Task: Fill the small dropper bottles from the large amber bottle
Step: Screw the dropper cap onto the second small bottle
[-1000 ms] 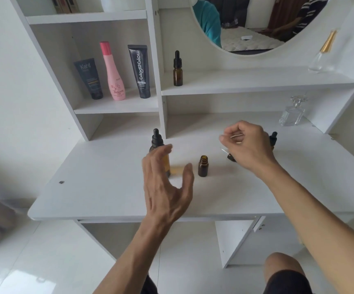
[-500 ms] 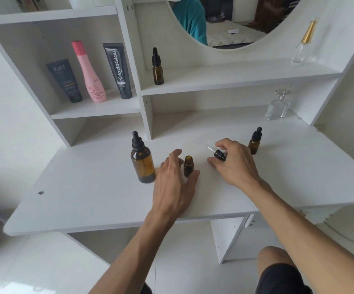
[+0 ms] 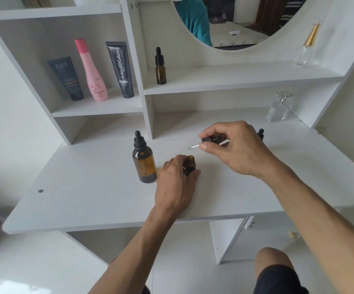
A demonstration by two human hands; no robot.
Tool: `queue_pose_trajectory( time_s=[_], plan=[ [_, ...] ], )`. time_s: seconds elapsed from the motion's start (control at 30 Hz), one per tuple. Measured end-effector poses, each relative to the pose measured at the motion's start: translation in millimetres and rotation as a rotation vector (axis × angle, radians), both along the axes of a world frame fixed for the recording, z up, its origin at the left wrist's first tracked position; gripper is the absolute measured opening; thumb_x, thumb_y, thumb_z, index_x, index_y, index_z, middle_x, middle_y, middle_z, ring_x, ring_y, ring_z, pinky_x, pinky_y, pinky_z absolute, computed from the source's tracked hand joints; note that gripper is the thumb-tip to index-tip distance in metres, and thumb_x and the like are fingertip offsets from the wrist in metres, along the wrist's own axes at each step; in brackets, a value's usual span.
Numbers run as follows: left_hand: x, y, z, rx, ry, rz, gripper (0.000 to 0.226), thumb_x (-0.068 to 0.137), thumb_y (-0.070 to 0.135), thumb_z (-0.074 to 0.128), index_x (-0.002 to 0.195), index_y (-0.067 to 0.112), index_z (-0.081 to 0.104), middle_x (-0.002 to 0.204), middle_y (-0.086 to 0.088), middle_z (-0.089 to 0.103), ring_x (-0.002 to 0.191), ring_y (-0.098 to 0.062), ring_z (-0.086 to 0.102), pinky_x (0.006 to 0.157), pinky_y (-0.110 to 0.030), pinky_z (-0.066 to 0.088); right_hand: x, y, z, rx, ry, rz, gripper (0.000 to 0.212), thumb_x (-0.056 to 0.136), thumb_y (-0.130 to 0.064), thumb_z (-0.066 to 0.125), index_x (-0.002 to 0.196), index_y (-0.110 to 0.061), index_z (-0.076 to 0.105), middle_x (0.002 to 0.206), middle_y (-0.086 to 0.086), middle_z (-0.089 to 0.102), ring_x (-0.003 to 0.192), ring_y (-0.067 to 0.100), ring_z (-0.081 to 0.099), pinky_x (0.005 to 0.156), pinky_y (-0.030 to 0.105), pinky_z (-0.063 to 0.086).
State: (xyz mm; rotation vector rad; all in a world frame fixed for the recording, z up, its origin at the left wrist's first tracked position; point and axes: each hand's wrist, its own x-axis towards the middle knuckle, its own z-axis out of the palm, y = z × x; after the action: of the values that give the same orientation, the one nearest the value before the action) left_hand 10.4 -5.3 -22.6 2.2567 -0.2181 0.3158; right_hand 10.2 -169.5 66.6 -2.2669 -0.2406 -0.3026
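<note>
The large amber bottle (image 3: 144, 164) stands capped with a black dropper top on the white desk (image 3: 87, 198). Just right of it, my left hand (image 3: 175, 185) grips a small open amber bottle (image 3: 190, 165) that stands on the desk. My right hand (image 3: 235, 147) hovers above and to the right, pinching a black dropper cap (image 3: 211, 139) whose glass pipette points left. Another small capped dropper bottle (image 3: 261, 133) is mostly hidden behind my right hand. A third small dropper bottle (image 3: 160, 67) stands on the middle shelf.
A dark tube (image 3: 67, 78), a pink bottle (image 3: 92, 72) and a black tube (image 3: 120, 70) stand on the left shelf. A clear glass perfume bottle (image 3: 279, 108) sits at the desk's back right, another with a gold cap (image 3: 306, 46) on the upper shelf. A mirror (image 3: 235, 22) hangs above.
My left hand came down and closed around the small open bottle. My right hand lifted the dropper cap up off the desk, pipette now pointing left.
</note>
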Motion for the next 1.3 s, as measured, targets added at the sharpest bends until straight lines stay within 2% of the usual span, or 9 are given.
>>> queue_pose_trajectory(
  time_s=[0.17, 0.3, 0.43, 0.53, 0.73, 0.9, 1.03, 1.17, 1.3],
  plan=[
    [-0.2, 1.2, 1.3, -0.015, 0.018, 0.004, 0.030, 0.087, 0.031, 0.071, 0.112, 0.017, 0.062, 0.100, 0.000, 0.068, 0.093, -0.018, 0.060, 0.083, -0.036, 0.051, 0.0, 2.9, 8.6, -0.209, 0.055, 0.061, 0.016, 0.086, -0.027, 0.078, 0.102, -0.026, 0.076, 0.089, -0.010, 0.073, 0.074, -0.006, 0.062, 0.066, 0.001, 0.042],
    [1.3, 1.9, -0.6, -0.016, 0.018, -0.011, 0.029, 0.087, 0.033, 0.070, 0.111, 0.017, 0.064, 0.099, 0.000, 0.068, 0.093, -0.019, 0.060, 0.083, -0.038, 0.051, 1.7, 8.2, 5.3, -0.234, 0.076, 0.084, 0.018, 0.085, -0.024, 0.079, 0.103, -0.025, 0.075, 0.088, -0.009, 0.073, 0.078, -0.002, 0.065, 0.072, 0.011, 0.045],
    [1.7, 2.7, -0.4, -0.030, 0.023, -0.021, 0.025, 0.087, 0.030, 0.070, 0.107, 0.017, 0.064, 0.096, 0.001, 0.068, 0.090, -0.020, 0.060, 0.081, -0.039, 0.051, 5.3, 18.0, 2.3, -0.207, 0.071, 0.093, 0.023, 0.081, -0.018, 0.081, 0.101, -0.024, 0.074, 0.083, -0.013, 0.070, 0.068, -0.003, 0.063, 0.065, 0.004, 0.044],
    [0.3, 3.2, 2.0, -0.027, 0.011, -0.027, 0.019, 0.087, 0.027, 0.071, 0.101, 0.017, 0.063, 0.090, 0.005, 0.064, 0.088, -0.021, 0.059, 0.077, -0.035, 0.049, 8.7, 24.8, -0.3, -0.185, 0.080, 0.117, 0.028, 0.080, -0.013, 0.081, 0.105, -0.024, 0.073, 0.085, -0.013, 0.069, 0.074, 0.006, 0.066, 0.066, 0.008, 0.047],
    [1.5, 3.6, 3.9, -0.035, 0.013, -0.027, 0.014, 0.086, 0.028, 0.071, 0.093, 0.018, 0.063, 0.087, 0.002, 0.065, 0.084, -0.022, 0.059, 0.074, -0.035, 0.048, 13.9, 28.9, -7.2, -0.211, 0.098, 0.087, 0.031, 0.074, -0.026, 0.088, 0.102, -0.023, 0.073, 0.087, -0.007, 0.069, 0.073, 0.010, 0.067, 0.072, 0.023, 0.053],
    [4.2, 2.7, -0.3, -0.037, 0.003, -0.026, 0.015, 0.087, 0.032, 0.069, 0.090, 0.018, 0.063, 0.080, 0.005, 0.062, 0.076, -0.019, 0.055, 0.065, -0.031, 0.043, 13.2, 25.2, -11.4, -0.214, 0.145, 0.136, 0.031, 0.077, -0.025, 0.085, 0.106, -0.029, 0.073, 0.098, -0.009, 0.070, 0.083, 0.010, 0.068, 0.076, 0.021, 0.052],
    [6.1, 2.8, -2.6, -0.033, -0.001, -0.023, 0.018, 0.086, 0.033, 0.070, 0.096, 0.018, 0.066, 0.086, 0.004, 0.067, 0.081, -0.019, 0.059, 0.072, -0.036, 0.049, 13.7, 24.2, -13.5, -0.210, 0.124, 0.136, 0.026, 0.083, -0.018, 0.078, 0.107, -0.029, 0.074, 0.097, -0.010, 0.071, 0.081, 0.008, 0.068, 0.071, 0.011, 0.047],
    [6.1, 3.1, -2.7, -0.041, 0.001, -0.021, 0.018, 0.086, 0.033, 0.070, 0.093, 0.018, 0.065, 0.086, 0.001, 0.068, 0.081, -0.021, 0.060, 0.073, -0.041, 0.051, 13.5, 26.3, -13.1, -0.194, 0.109, 0.101, 0.026, 0.080, -0.030, 0.082, 0.104, -0.027, 0.074, 0.093, -0.011, 0.070, 0.079, 0.008, 0.068, 0.073, 0.019, 0.051],
    [5.2, 2.5, -2.0, -0.035, 0.003, -0.024, 0.017, 0.086, 0.034, 0.070, 0.092, 0.019, 0.066, 0.086, 0.003, 0.068, 0.082, -0.020, 0.060, 0.074, -0.040, 0.051, 12.9, 26.6, -13.1, -0.186, 0.108, 0.115, 0.022, 0.082, -0.021, 0.079, 0.103, -0.027, 0.075, 0.093, -0.012, 0.071, 0.078, 0.008, 0.068, 0.071, 0.019, 0.050]
  ],
)
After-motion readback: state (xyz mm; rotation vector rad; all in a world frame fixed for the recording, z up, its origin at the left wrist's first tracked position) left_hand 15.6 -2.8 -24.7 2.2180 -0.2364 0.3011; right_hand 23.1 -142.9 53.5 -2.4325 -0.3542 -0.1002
